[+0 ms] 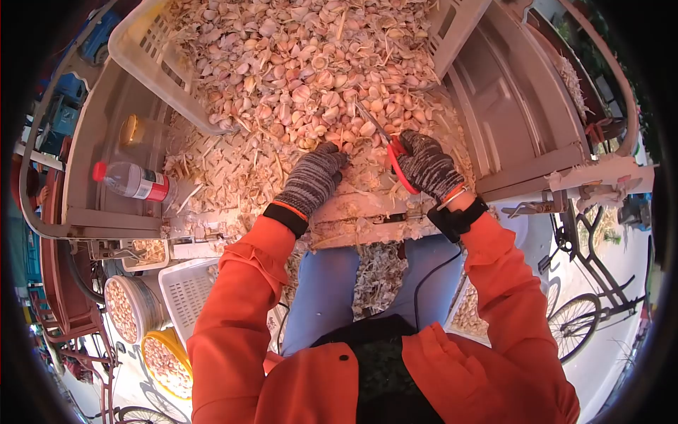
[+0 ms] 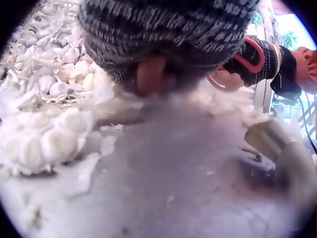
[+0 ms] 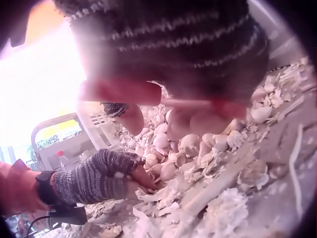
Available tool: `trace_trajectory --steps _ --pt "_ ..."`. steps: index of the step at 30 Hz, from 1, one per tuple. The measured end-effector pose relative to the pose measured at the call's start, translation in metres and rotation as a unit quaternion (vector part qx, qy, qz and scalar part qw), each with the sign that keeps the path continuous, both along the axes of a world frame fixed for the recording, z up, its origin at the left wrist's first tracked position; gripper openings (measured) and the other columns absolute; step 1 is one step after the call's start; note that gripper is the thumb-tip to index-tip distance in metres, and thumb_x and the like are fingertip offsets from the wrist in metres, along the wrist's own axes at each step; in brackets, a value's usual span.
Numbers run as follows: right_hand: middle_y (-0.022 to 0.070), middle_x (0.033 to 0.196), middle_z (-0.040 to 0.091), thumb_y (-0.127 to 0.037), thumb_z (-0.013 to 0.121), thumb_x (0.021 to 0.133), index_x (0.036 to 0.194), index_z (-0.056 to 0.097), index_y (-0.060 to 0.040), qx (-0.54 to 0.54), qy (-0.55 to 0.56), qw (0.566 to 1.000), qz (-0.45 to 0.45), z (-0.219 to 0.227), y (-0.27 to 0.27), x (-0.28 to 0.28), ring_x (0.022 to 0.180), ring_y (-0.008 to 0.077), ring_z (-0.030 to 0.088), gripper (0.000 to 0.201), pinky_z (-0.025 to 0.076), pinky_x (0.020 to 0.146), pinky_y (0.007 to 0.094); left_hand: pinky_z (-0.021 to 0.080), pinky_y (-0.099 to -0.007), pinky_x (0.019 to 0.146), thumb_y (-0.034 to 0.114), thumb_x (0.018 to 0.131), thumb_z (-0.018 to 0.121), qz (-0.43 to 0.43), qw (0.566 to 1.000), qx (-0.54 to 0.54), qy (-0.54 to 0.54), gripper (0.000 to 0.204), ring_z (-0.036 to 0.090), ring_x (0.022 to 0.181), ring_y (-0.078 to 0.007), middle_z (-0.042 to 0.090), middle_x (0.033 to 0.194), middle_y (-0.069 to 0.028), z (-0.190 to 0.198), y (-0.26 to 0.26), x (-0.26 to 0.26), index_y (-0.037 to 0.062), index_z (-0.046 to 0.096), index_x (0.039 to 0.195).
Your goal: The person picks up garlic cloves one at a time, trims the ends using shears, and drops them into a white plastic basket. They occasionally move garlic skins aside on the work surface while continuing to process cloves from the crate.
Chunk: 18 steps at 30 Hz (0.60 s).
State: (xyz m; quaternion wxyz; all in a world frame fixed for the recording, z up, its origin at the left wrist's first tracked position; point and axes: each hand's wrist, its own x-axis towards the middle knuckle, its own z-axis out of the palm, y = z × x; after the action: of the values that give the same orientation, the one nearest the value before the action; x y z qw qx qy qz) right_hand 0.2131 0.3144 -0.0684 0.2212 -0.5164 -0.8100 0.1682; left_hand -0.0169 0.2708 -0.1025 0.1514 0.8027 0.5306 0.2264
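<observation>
Fingers of the right hand (image 1: 427,166), in a grey knit glove, are curled round the red handles of the scissors (image 1: 394,157); the blades point up and left across the heap of garlic (image 1: 311,63). Fingers of the left hand (image 1: 314,177), gloved alike, are bent down into the garlic and husks at the near edge of the heap; the head view does not show whether they pinch a bulb, and the right wrist view shows only bare fingertips (image 3: 143,176) among bulbs. Both hands lie close together, just apart, near the front edge of the cart bed (image 1: 367,219) that carries the heap. A pale plastic crate (image 1: 145,53) lies tipped at the far left corner of the bed, garlic spilling from it. A clear bottle (image 1: 134,181) with a red cap lies on its side along the left edge. Orange sleeves (image 1: 244,283) cover both arms.
</observation>
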Motion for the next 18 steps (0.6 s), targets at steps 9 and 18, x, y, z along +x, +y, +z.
trace_trajectory --steps 9,18 --pt "0.0163 0.094 0.064 -0.017 0.066 0.077 0.102 0.058 0.0003 -0.024 0.166 0.977 0.132 -0.007 0.018 -0.052 0.082 0.0276 0.063 0.031 0.05 0.074 0.0346 0.045 -0.0262 0.052 0.028 0.081 0.062 0.228 0.509 -0.222 -0.8 0.028 0.053 0.07 -0.0186 0.053 0.084 -0.0092 0.024 -0.07 -0.062 0.002 0.053 0.088" --pt "0.0163 0.098 0.063 -0.01 0.064 0.074 0.104 0.058 -0.0007 -0.071 -0.023 0.985 0.156 -0.008 0.025 -0.075 0.089 0.0276 0.063 0.032 0.05 0.077 0.0348 0.041 -0.0206 0.047 0.017 0.087 0.057 0.219 0.802 -0.272 -0.485 0.019 0.05 0.056 -0.0082 0.056 0.071 -0.002 0.023 -0.025 -0.021 0.0009 0.061 0.095"
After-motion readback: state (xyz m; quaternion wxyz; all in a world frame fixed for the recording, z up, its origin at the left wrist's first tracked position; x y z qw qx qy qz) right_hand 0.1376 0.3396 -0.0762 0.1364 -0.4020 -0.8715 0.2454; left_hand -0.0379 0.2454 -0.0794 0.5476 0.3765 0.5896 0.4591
